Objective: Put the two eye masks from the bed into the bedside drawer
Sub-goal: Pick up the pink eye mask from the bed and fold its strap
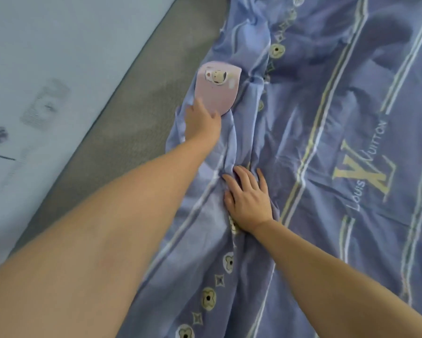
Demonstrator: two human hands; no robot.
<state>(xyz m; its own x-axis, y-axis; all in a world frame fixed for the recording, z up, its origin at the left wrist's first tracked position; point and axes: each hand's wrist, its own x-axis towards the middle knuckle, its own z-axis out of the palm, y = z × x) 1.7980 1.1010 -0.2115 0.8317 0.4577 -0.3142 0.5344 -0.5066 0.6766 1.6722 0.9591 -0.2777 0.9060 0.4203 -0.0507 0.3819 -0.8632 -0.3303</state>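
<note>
A pink eye mask (216, 90) with a small cartoon animal on it lies on the blue patterned duvet (327, 118), near the duvet's left edge. My left hand (202, 123) reaches out to it, and its fingers touch the mask's near end; whether they grip it I cannot tell. My right hand (247, 198) lies flat on the duvet closer to me, fingers spread, holding nothing. Only one eye mask is in view. No bedside drawer shows.
Left of the duvet runs a bare grey strip of mattress (141, 106). Beyond it, at far left, is a pale blue surface (46, 57) with faint grey prints. The duvet is creased between my hands.
</note>
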